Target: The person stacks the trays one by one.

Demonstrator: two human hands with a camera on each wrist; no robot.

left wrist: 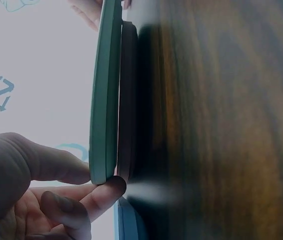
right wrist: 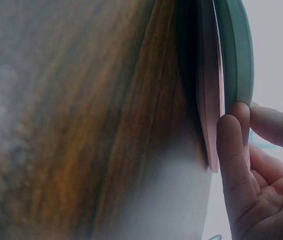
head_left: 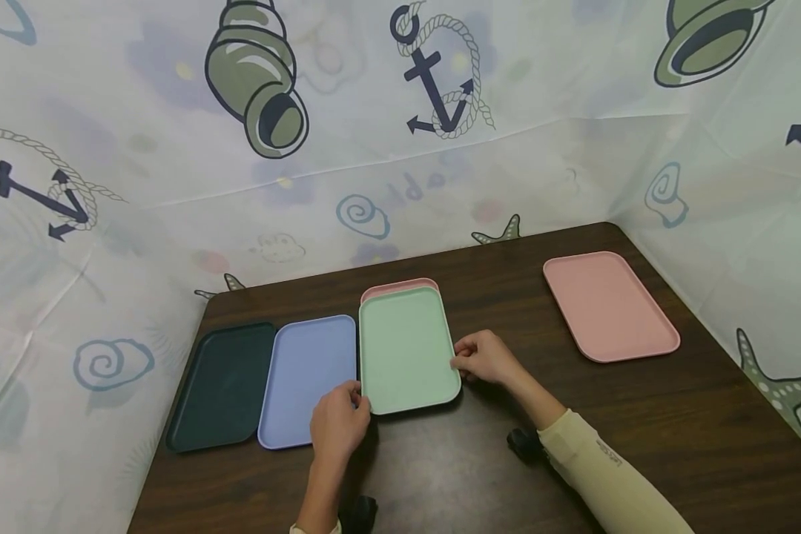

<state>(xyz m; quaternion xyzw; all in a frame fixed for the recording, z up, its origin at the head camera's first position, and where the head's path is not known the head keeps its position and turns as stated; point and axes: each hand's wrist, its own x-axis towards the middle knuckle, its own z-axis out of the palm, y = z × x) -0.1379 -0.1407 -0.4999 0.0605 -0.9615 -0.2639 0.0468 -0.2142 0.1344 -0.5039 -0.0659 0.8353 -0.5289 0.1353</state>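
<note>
A light green tray point(head_left: 407, 348) lies over a pink tray point(head_left: 398, 286), whose far rim shows beyond it in the head view. At the green tray's near left corner my left hand point(head_left: 339, 420) pinches the rim between thumb and fingers. My right hand point(head_left: 490, 357) pinches its right edge. From the left wrist, the green tray point(left wrist: 105, 100) sits just above the pink tray point(left wrist: 127, 100), a thin gap between them. In the right wrist view the fingers point(right wrist: 234, 135) hold the green rim, and the pink tray point(right wrist: 209, 95) is beneath.
Left of the stack lie a blue tray point(head_left: 310, 378) and a dark green tray point(head_left: 223, 386), side by side. Another pink tray point(head_left: 610, 305) is at the right on the brown wooden table point(head_left: 507, 289). Patterned cloth point(head_left: 347, 148) hangs behind and at both sides.
</note>
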